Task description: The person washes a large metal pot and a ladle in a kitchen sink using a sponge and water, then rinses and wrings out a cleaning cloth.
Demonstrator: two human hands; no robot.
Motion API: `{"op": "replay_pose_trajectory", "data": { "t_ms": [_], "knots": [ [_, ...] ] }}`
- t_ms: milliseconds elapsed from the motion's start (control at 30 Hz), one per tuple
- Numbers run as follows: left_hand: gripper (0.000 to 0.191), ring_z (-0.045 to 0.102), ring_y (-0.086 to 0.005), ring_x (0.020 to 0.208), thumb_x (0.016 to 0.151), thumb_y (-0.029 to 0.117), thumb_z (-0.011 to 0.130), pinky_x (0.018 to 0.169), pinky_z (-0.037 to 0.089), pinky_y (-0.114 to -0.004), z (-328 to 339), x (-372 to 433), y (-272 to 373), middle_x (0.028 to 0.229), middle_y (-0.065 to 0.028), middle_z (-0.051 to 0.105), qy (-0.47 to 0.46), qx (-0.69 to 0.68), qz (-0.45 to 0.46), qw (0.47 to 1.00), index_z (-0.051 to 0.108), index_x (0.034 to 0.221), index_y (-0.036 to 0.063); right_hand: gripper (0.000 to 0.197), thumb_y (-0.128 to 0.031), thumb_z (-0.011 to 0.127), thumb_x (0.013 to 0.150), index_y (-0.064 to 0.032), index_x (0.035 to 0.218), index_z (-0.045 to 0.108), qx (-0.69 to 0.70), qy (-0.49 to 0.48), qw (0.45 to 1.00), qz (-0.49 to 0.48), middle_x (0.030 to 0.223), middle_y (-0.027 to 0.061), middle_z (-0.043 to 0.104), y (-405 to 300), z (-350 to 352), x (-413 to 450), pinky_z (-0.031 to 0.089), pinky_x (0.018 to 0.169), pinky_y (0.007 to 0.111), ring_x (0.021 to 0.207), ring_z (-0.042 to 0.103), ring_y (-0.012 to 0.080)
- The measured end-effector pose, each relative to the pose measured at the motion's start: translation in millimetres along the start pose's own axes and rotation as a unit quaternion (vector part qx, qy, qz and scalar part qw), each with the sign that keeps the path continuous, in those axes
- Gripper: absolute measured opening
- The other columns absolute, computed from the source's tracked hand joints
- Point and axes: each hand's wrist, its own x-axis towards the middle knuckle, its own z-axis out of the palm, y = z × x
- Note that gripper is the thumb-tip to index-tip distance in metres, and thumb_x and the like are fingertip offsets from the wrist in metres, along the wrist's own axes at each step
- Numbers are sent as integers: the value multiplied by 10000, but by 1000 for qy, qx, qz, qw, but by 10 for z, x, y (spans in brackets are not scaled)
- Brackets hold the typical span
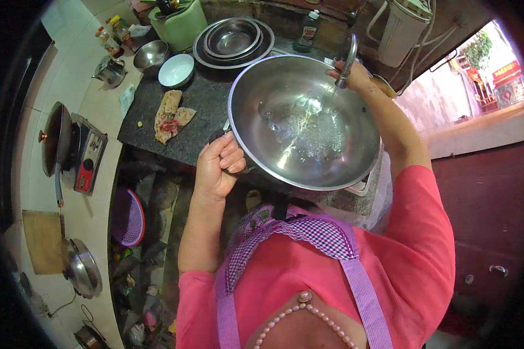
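A large stainless-steel wok (262, 148) is tilted under the curved metal faucet (353, 52), with rippling, bubbly water (314, 126) in its bottom. My left hand (222, 161) is closed around the wok's black handle (217, 136). My right hand (358, 77) reaches past the wok's far rim to the faucet. Its fingers are partly behind the spout, so their exact grip is hidden. Left of the wok, a crumpled brown cloth or wrapper (169, 109) with a red patch lies on the dark stone counter (139, 118).
Stacked metal basins (233, 39), a white bowl (176, 71) and a steel bowl (152, 56) stand behind. A green dish-soap bottle (308, 32) is near the faucet. On the left counter are a lidded pan (54, 139), a portable gas stove (89, 159) and a steel pot (83, 268).
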Motion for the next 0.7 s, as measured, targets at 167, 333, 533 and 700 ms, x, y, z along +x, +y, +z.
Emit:
{"op": "replay_pose_trajectory", "data": {
  "t_ms": [167,333,533,700],
  "knots": [
    [309,290,-44,370,895,139,405,376,277,-202,-28,-39,18,474,43,306,10,-8,2,1000,363,590,106,508,-502,395,842,-40,869,604,186,68,971,132,844,193,598,77,120,83,434,714,404,836,568,356],
    [311,289,-43,368,896,141,404,368,268,-204,-49,-36,0,488,43,315,8,-12,-7,1000,364,589,106,282,-186,392,856,-76,1091,501,185,241,942,142,988,183,579,464,33,-348,424,792,410,894,546,376],
    [241,310,-37,399,871,121,447,385,270,-200,-102,-67,-40,538,44,342,-24,-24,21,999,395,638,94,340,-212,474,833,39,1062,496,363,55,912,183,944,176,580,156,-3,-1658,413,772,336,899,550,262],
    [270,292,-33,380,880,106,429,369,268,-195,233,-9,-10,524,41,334,13,31,25,999,367,618,101,234,-190,522,799,-13,948,556,543,-18,797,263,739,44,563,169,268,-1814,414,532,271,644,535,141]
  ]
}}
